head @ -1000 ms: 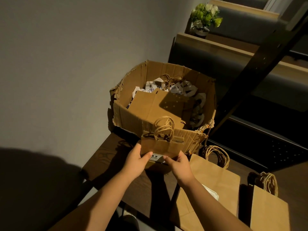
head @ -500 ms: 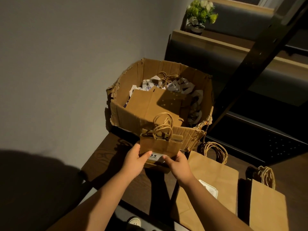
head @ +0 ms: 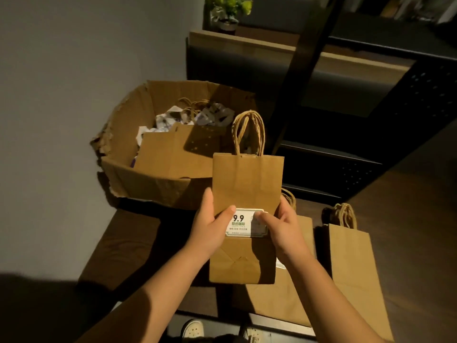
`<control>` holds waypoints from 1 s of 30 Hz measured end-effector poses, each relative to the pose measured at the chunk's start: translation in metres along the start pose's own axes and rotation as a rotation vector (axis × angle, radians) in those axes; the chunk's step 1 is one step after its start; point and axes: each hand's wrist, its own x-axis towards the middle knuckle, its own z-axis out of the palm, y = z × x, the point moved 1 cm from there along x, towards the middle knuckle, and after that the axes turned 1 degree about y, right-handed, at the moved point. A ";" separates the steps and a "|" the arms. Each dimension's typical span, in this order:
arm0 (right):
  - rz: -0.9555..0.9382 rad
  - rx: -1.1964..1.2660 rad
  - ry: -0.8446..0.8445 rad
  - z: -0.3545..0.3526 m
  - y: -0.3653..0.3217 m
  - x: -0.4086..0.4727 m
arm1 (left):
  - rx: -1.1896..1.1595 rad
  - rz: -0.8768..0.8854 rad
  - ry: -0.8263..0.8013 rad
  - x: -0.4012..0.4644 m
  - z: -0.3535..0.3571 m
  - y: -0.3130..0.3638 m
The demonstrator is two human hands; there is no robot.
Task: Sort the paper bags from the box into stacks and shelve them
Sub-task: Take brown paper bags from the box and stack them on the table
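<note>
Fingers point(head: 207, 201) and thumbs of your left hand point(head: 210, 226) and right hand point(head: 284, 226) pinch the flat paper bag's point(head: 247, 184) side edges above the table point(head: 123, 243), near its label point(head: 243, 222); light, creasable paper, so grip the stiffer folds.

Held paper bag point(head: 247, 184): plain brown kraft; label point(head: 243, 225) white, black "9.9", green border. Box point(head: 148, 179): brown cardboard. Desk point(head: 123, 246): dark brown woodgrain. Plant point(head: 228, 6): green.
</note>
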 end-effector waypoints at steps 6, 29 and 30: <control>0.047 -0.090 0.098 -0.080 -0.001 -0.011 | 0.075 -0.061 -0.144 0.004 0.078 -0.002; 0.397 -0.666 0.345 -0.329 0.095 -0.046 | 0.900 -0.371 -0.533 -0.010 0.316 -0.104; 0.407 -0.681 0.341 -0.331 0.098 -0.045 | 0.924 -0.377 -0.523 -0.010 0.318 -0.106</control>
